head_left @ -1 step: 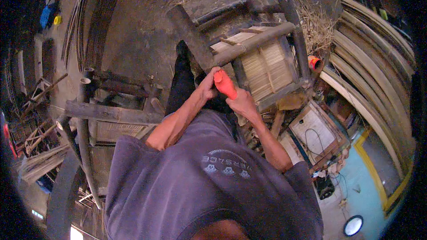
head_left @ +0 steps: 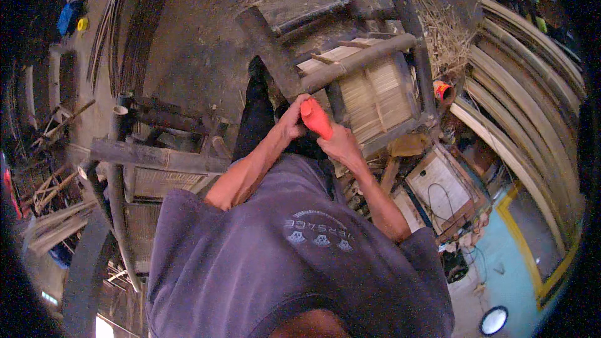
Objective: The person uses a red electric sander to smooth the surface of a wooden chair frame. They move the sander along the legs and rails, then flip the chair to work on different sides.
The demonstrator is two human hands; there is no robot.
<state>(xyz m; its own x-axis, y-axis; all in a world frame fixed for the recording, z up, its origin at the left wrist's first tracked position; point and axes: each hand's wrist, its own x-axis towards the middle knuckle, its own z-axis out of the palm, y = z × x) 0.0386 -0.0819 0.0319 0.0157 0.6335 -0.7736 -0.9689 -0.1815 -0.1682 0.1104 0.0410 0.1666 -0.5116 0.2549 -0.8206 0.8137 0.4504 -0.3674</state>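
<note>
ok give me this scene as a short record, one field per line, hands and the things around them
right hand: closed around the lower end of an orange-red object
left hand: beside the object's upper end, its grip unclear
object kind: cannot be told from this view
ahead: frame of dark poles with a pale slatted panel
left side: another dark pole frame
right side: stack of long curved strips, heap of straw-like scraps
clothing: purplish-grey shirt

Workshop | bamboo furniture frame [head_left: 359, 62] | long stacked strips [head_left: 523, 97] | shavings heap [head_left: 443, 32]
</note>
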